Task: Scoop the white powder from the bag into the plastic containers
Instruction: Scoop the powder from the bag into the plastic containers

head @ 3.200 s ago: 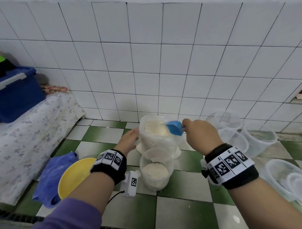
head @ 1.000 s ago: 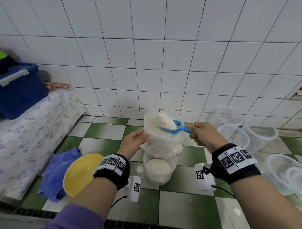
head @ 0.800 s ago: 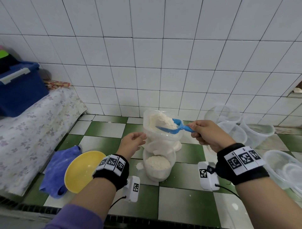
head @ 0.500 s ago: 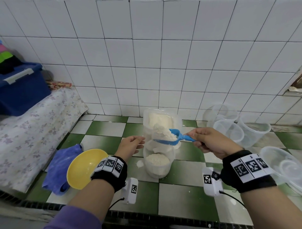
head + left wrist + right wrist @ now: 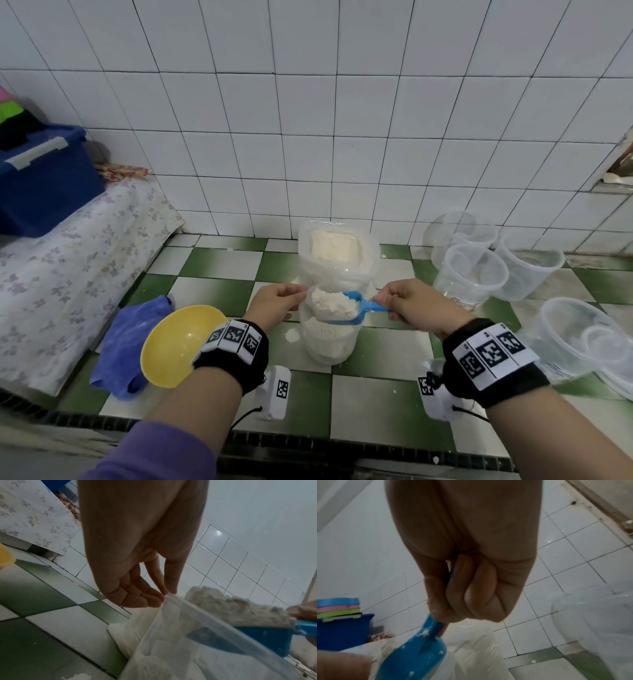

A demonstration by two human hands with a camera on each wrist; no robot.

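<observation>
Head view: the right hand point(image 5: 412, 303) grips the handle of a blue scoop point(image 5: 354, 308) heaped with white powder point(image 5: 330, 303), held level right above a clear tub point(image 5: 329, 342) that is partly filled with powder. The left hand point(image 5: 277, 301) pinches the tub's rim on its left side. Just behind the tub stands the open bag point(image 5: 337, 253) of powder, against the tiled wall. Empty tubs point(image 5: 476, 274) stand to the right, well apart from the scoop. A yellow bowl point(image 5: 178, 342) lies on a blue cloth point(image 5: 126, 339) to the left, all on the green-and-white checked table point(image 5: 376, 404).

Left wrist view: the left hand's thumb and forefinger point(image 5: 171, 585) pinch the tub's rim point(image 5: 197, 609); the other fingers curl loosely beside it. The loaded scoop point(image 5: 257, 638) shows through the tub wall.

Right wrist view: the right hand point(image 5: 467, 588) is curled tight round the scoop's handle point(image 5: 435, 624), powder at the scoop's front edge. The bag point(image 5: 471, 642) lies below.
</observation>
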